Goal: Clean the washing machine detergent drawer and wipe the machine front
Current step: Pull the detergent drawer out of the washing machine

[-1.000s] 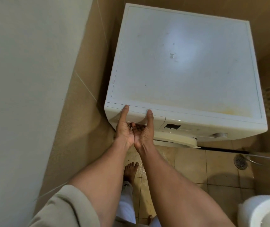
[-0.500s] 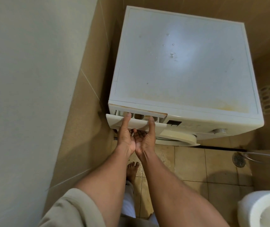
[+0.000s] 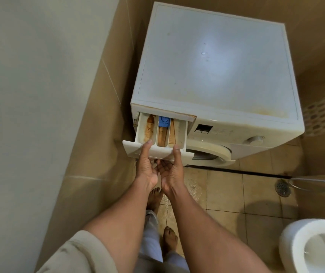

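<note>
A white washing machine (image 3: 216, 71) stands in the corner, seen from above. Its detergent drawer (image 3: 180, 134) sticks well out of the top left of the front, showing three compartments with brown-orange grime and a blue insert (image 3: 164, 122). My left hand (image 3: 146, 167) and my right hand (image 3: 172, 169) both grip the drawer's front panel, thumbs on its top edge and fingers underneath. The control panel (image 3: 216, 132), a round dial (image 3: 256, 139) and the door rim (image 3: 214, 152) lie right of the drawer.
A tiled wall (image 3: 102, 107) runs close along the machine's left side. A white toilet (image 3: 313, 247) sits at the lower right, a floor drain (image 3: 282, 188) and a metal hose (image 3: 315, 182) beyond it. My bare feet (image 3: 154, 198) stand on wet beige tiles.
The drawer was closed a second ago, then cracked open, and now it is pulled far out toward me. Both hands came back with it, still on the front panel.
</note>
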Available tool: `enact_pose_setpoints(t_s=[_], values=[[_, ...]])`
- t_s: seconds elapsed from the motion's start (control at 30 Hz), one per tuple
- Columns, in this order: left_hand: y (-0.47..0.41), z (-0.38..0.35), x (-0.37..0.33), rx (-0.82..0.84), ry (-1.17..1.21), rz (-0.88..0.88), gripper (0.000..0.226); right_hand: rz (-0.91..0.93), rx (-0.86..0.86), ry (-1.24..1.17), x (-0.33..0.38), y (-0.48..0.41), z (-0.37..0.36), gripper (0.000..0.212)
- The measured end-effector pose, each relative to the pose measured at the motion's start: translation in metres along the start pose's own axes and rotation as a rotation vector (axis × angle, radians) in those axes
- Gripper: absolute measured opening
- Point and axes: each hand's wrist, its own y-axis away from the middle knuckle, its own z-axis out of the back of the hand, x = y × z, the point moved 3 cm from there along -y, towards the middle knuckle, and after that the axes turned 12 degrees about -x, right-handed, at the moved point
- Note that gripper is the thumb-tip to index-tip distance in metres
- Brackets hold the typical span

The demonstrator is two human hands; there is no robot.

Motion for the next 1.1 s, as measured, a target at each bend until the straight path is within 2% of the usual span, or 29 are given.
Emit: enact_pose_setpoints(t_s=[0.07,0.17,0.23,0.3,0.37,0.5,0.57,0.63,0.7,0.77,0.87,0.93,1.0,1.1], values=[[0.006,0.009,0.005,-0.006,-0.029,-0.029,0.075,0.039,0.011,0.061,-0.002,0.005,0.013,0.080],[0.011,0.016,0.006,-0.004,-0.084,-0.054,0.061,0.081,0.031,0.196,0.001,0.010,0.025,0.078],[0.012,0.016,0.005,-0.007,-0.100,-0.059,0.058,0.116,0.035,0.294,0.008,0.015,0.028,0.068],[0.011,0.016,0.004,-0.001,-0.107,-0.069,0.059,0.207,-0.027,0.489,0.016,0.021,0.030,0.055],[0.010,0.017,0.003,-0.002,-0.119,-0.069,0.064,0.414,-0.130,0.759,0.027,0.026,0.030,0.047],[0.016,0.017,0.001,-0.021,-0.158,-0.079,0.071,1.014,-0.215,1.256,0.052,0.043,0.010,0.043],[0.018,0.015,0.000,-0.053,-0.146,-0.080,0.075,1.242,-0.184,1.362,0.059,0.051,-0.008,0.036],[0.020,0.013,-0.001,-0.070,-0.136,-0.077,0.078,1.346,-0.081,1.377,0.065,0.054,-0.030,0.024],[0.018,0.011,0.001,-0.060,-0.143,-0.065,0.077,1.334,0.054,1.505,0.070,0.048,-0.051,0.018],[0.016,0.010,0.002,-0.051,-0.153,-0.051,0.072,1.224,0.157,1.724,0.071,0.035,-0.067,0.042],[0.011,0.008,0.005,-0.040,-0.179,-0.032,0.064,1.048,0.184,1.941,0.069,0.018,-0.082,0.069],[0.008,0.008,0.004,-0.028,-0.176,-0.019,0.060,0.994,0.190,2.043,0.066,0.007,-0.090,0.081],[0.005,0.008,0.002,-0.026,-0.179,-0.019,0.055,0.982,0.172,2.102,0.063,-0.001,-0.096,0.084],[0.002,0.008,0.001,-0.024,-0.178,-0.031,0.050,0.988,0.138,2.151,0.059,-0.011,-0.096,0.070]])
